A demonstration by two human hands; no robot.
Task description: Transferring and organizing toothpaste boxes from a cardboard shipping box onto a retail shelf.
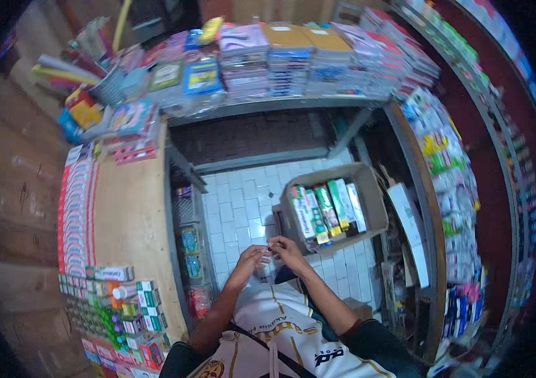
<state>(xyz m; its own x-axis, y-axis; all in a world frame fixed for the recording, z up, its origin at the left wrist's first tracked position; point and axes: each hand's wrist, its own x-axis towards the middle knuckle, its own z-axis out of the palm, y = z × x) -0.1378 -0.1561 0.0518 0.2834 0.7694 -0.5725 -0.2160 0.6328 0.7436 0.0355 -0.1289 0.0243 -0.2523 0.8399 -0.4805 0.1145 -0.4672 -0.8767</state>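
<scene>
Both my hands meet in front of my body, above the white tiled floor (233, 200). My left hand (250, 266) is closed with its fingers curled inward. Close beside it, my right hand (289, 256) pinches thumb and fingers together. Something small and pale seems to lie between the fingertips, too small and blurred to name. Just beyond my right hand stands an open cardboard box (373, 200). Several slim upright cartons, such as a green and white carton (324, 208), stand in it, touching neither hand.
To the left runs a wooden counter (134, 214) with rows of red-and-white packs (76, 214) and small bottles and cartons (145, 299). Stacked books (290, 53) line the far shelf. On the right, a wooden edge (428, 252) fronts shelves of packaged goods (453, 189). A flat white board (409, 227) leans there.
</scene>
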